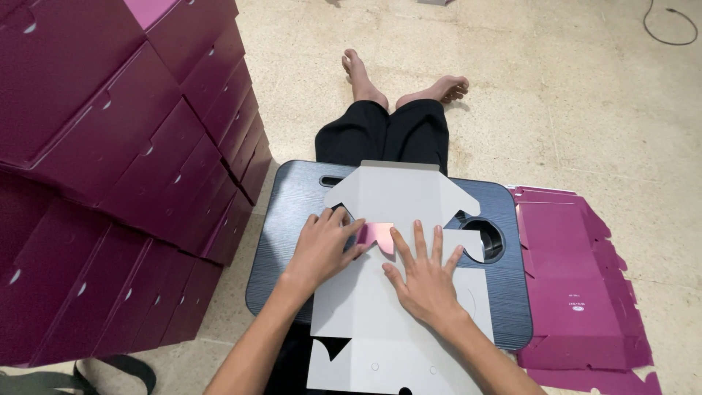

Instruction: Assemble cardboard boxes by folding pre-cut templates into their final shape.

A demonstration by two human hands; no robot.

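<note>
**Blank flat on the desk, both hands pressing it**

The blank (395, 292), a die-cut sheet of card with its grey side up, lies flat across the dark desk (292, 219) over my lap. Its far end shows cut flaps and notches; its near end runs off the desk's front edge toward me. One small flap (376, 234) near the middle is folded over, showing its shiny magenta face.

My left hand (322, 249) rests on the blank's left side, fingers curled loosely, the fingertips touching the left edge of that magenta flap. It grips nothing; it presses down. My right hand (424, 281) lies open and flat on the blank just right of the flap, fingers spread and pointing away from me, the forefinger right beside the flap.

The desk has a round cup hole (488, 240) at its right, partly covered by the blank, and a slot near its far edge.

To my left stands a tall stack of folded magenta boxes (124, 168) on the floor (570, 95). To my right, on the floor, lies a pile of flat magenta blanks (578, 285), coloured side up. My bare feet (398, 84) stretch out beyond the desk.
</note>
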